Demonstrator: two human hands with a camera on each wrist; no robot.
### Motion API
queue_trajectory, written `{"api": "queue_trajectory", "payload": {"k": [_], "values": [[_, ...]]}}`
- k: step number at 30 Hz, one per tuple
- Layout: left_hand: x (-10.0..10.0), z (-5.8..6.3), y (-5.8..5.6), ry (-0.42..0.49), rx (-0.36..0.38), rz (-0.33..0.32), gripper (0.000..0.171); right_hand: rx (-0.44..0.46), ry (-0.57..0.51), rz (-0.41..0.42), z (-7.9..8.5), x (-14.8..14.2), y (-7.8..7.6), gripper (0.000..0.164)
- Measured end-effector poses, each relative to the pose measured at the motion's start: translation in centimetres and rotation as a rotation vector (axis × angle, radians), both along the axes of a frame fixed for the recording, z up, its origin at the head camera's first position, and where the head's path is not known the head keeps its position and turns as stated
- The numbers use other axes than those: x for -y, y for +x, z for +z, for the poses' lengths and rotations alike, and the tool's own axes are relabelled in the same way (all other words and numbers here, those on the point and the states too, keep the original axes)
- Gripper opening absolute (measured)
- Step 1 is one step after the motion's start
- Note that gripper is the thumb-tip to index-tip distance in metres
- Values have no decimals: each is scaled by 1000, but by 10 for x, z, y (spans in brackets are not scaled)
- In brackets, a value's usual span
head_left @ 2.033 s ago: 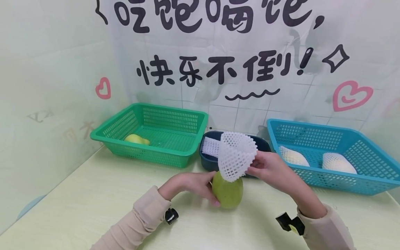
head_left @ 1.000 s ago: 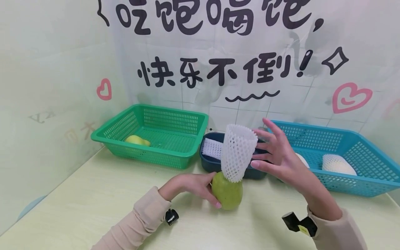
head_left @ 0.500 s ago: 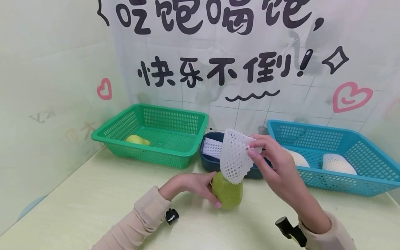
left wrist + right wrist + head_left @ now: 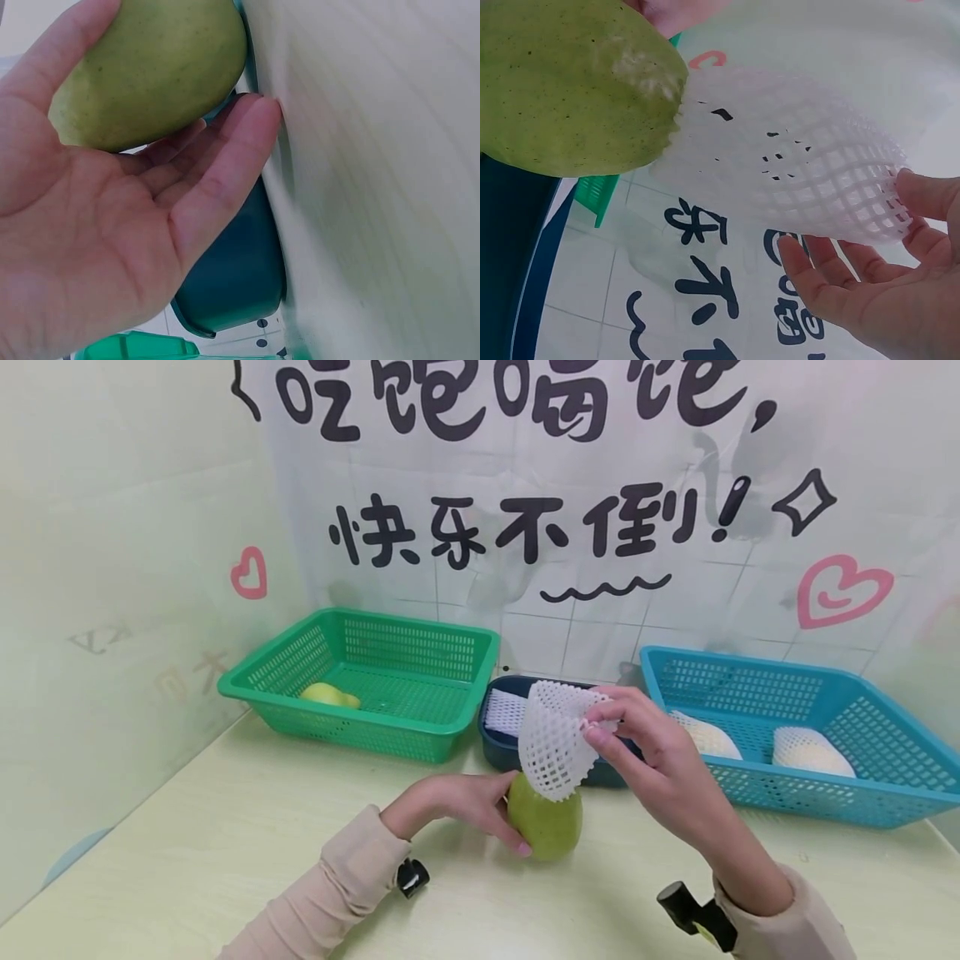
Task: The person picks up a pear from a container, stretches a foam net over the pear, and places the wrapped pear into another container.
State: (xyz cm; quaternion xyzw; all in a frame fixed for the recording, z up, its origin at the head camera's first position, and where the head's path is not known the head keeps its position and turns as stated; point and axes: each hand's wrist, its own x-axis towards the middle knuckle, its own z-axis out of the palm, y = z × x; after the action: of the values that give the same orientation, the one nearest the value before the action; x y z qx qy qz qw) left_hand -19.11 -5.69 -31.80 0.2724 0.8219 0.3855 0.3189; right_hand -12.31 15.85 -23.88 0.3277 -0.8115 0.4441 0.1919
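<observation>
A green, finely speckled fruit [image 4: 547, 828] stands on the table in front of me, its kind unclear. My left hand [image 4: 467, 806] holds it from the left, thumb and fingers around its side; the left wrist view shows the fruit [image 4: 157, 75] close against the fingers. Over the fruit's top sits a white foam net sleeve [image 4: 551, 743], covering only the upper end. My right hand [image 4: 651, 752] pinches the sleeve's open rim between thumb and fingers. In the right wrist view the sleeve [image 4: 795, 154] stretches from the fruit's tip to the right hand [image 4: 885, 292].
Behind the hands stands a dark blue tub [image 4: 498, 752] with a folded foam net [image 4: 506, 712]. At the left, a green basket [image 4: 360, 735] holds a yellow-green fruit [image 4: 328, 695]. A blue basket [image 4: 840, 797] at the right holds netted fruits [image 4: 813, 752].
My right hand let go of the sleeve and spread its fingers, then took hold of the rim again and drew it slightly down and left. The left hand and fruit stayed put.
</observation>
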Motion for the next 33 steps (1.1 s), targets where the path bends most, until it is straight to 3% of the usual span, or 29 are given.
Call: {"api": "queue_trajectory", "payload": {"k": [9, 17, 21, 33], "values": [[-1, -1, -1, 4, -1, -8, 81, -38, 153, -105, 2, -4, 1, 8], [-1, -2, -2, 66, -2, -71, 74, -83, 187, 76, 0, -1, 1, 13], [-1, -1, -2, 88, -6, -107, 74, -106, 222, 89, -4, 2, -1, 13], [-1, -2, -1, 95, 5, -90, 69, -24, 362, -74, -11, 7, -5, 13]]}}
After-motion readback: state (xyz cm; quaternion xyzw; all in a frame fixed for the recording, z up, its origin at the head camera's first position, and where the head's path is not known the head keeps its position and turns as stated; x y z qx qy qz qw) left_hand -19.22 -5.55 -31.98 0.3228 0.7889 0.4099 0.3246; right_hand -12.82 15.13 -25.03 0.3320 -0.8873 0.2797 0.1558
